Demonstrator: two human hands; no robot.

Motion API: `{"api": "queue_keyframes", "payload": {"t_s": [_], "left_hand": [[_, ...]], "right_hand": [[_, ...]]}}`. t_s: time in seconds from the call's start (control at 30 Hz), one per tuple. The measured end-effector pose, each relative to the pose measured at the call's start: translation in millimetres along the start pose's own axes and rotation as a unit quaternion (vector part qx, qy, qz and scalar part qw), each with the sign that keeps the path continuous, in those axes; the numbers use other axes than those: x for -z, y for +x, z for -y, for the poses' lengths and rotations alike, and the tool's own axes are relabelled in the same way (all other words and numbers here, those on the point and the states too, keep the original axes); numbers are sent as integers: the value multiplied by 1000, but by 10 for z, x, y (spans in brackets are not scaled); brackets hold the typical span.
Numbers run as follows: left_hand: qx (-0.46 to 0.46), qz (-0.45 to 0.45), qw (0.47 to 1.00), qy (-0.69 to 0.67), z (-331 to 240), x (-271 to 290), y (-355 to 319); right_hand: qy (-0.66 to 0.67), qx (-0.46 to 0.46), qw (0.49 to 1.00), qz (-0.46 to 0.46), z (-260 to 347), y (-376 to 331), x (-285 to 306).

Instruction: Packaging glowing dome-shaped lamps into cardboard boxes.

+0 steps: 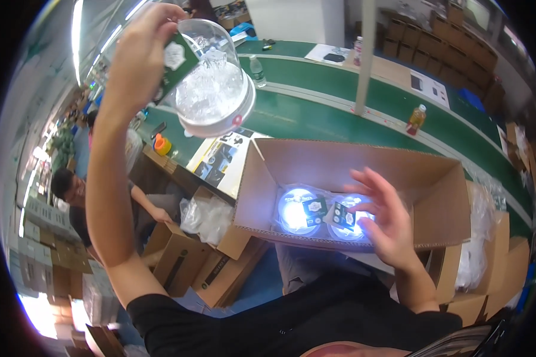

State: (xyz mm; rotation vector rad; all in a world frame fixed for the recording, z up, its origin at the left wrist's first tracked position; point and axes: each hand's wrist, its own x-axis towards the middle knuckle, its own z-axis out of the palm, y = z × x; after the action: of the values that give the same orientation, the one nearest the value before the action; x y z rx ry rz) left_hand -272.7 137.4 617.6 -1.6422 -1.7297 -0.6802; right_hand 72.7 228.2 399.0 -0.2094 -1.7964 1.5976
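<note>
My left hand is raised at the upper left, its fingers closed at the top of a clear dome lamp with a white base. The exact grip is hidden behind the hand. A green tag hangs against that lamp beside my fingers. Lower down, my right hand hovers over an open cardboard box, fingers spread and holding nothing. Inside the box two round lamps glow, a left one and a right one, with dark green tags on top. My right fingers partly cover the right lamp.
A green workbench runs behind the box, bearing a clear bottle, a drink bottle and an orange roll. A metal post rises there. At left a person sits by open cartons. Plastic wrap lies at right.
</note>
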Motion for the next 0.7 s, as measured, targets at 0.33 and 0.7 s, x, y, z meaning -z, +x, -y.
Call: {"api": "queue_keyframes", "payload": {"t_s": [0.33, 0.7], "left_hand": [[-35, 121, 930, -345, -1353, -201, 8], [-162, 96, 931, -312, -1817, -532, 117]], "right_hand": [[210, -88, 973, -50, -26, -303, -90], [86, -29, 985, -145, -188, -630, 232]]}}
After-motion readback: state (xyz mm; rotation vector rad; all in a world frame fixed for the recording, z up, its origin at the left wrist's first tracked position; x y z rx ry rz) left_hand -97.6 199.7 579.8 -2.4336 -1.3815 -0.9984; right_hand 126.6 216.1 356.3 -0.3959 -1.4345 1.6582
